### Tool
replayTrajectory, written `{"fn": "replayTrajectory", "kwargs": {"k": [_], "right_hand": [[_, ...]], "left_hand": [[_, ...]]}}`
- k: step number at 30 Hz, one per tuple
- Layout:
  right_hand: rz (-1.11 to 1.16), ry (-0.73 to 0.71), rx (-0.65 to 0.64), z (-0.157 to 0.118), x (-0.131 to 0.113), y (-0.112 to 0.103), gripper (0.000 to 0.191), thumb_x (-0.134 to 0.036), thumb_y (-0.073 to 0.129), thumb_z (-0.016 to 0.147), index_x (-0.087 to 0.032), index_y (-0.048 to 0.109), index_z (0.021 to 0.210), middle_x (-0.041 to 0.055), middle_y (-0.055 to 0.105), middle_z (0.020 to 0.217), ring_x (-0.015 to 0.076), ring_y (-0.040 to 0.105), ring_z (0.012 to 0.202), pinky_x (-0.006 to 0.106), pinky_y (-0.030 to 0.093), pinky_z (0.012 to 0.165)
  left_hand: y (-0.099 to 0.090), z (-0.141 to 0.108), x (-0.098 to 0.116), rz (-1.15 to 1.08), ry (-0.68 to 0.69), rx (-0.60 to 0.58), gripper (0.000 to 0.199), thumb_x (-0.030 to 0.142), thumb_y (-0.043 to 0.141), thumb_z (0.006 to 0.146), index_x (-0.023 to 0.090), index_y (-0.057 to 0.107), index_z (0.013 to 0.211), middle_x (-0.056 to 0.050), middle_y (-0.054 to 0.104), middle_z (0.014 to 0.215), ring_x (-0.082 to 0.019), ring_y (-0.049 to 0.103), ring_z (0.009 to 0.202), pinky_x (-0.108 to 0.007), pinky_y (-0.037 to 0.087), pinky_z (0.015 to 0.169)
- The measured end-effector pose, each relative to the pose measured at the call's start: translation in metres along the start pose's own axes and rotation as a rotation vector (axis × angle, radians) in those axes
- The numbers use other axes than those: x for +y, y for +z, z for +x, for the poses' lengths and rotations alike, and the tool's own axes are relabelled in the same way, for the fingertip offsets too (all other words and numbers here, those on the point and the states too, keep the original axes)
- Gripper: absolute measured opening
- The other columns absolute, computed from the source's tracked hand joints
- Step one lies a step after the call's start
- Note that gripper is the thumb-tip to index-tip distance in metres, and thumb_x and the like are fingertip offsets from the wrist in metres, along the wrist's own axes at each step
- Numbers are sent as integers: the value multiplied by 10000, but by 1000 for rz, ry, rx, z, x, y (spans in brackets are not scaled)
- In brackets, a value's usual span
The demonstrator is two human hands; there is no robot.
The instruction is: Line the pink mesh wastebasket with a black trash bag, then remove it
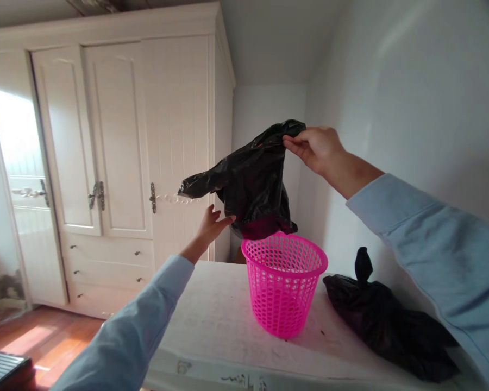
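A black plastic garbage bag (255,184) hangs crumpled in the air over a pink basket (283,293) with a perforated wall. Pinched between the thumb and fingers of my right hand (315,147) is the bag's upper right corner. My left hand (213,225) is open just below and left of the bag, fingers apart. Its thumb tip is at the bag's lower edge; whether it touches, I cannot tell. The bag's lower end overlaps the basket's far rim, and part of the basket's inside shows. The basket stands upright on a white surface (215,309).
A tied black bag (391,326) lies on the white surface to the right, against the wall (424,108). A large cream wardrobe (179,125) with doors and drawers stands behind on the left. At the lower left is a dark ridged object (4,366) above the wooden floor (61,336).
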State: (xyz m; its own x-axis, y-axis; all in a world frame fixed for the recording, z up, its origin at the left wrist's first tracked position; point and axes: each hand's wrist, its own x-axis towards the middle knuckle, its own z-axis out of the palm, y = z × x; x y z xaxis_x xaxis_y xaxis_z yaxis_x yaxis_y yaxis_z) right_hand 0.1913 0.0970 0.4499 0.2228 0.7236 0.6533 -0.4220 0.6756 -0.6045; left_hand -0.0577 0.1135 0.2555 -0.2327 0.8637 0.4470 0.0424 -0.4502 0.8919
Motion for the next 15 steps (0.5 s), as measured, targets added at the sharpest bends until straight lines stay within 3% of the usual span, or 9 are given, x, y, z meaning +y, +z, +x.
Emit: {"fn": "replayTrajectory", "kwargs": {"k": [1,3,5,8,13,15], "right_hand": [[-14,-6,18,0,-3,-7,353,151,551,642,-184,460,705,-16,562,686,194,735,810,282,658,648],[-46,-2,47,-2,-8,-23,366,143,563,631,-191,465,743,-16,583,706,199,738,791,300,658,637],[-90,13,73,-4,-12,-38,372,127,593,635,-192,471,783,-6,611,723,201,737,760,309,653,621],[-145,9,114,-10,-17,-59,356,105,596,669,-188,482,837,-3,631,712,179,730,721,282,643,609],[-59,-140,107,-17,-24,-81,382,78,597,681,-216,473,891,-8,659,781,155,725,780,261,641,666],[-25,-158,104,-16,-25,-85,382,71,603,672,-221,458,871,1,652,801,162,722,807,257,633,665]], "left_hand": [[10,6,2,-9,-1,-25,1078,306,932,531,132,413,1460,-204,706,1144,-330,655,1137,-449,514,954],[28,14,8,-31,18,-88,836,253,908,521,131,584,1281,-69,723,781,-250,692,818,-384,540,809],[42,16,18,-59,40,-160,534,256,878,547,142,692,1034,-24,678,651,-192,645,668,-328,528,708],[58,10,35,-106,64,-264,353,306,844,609,153,721,903,-40,701,688,-161,621,598,-308,520,635],[79,-9,59,-146,114,-377,394,351,847,658,147,740,977,-60,698,666,-186,627,598,-339,540,626],[88,-9,66,-213,178,-327,431,362,858,660,161,738,1022,-87,745,803,-216,672,733,-367,573,715]]}}
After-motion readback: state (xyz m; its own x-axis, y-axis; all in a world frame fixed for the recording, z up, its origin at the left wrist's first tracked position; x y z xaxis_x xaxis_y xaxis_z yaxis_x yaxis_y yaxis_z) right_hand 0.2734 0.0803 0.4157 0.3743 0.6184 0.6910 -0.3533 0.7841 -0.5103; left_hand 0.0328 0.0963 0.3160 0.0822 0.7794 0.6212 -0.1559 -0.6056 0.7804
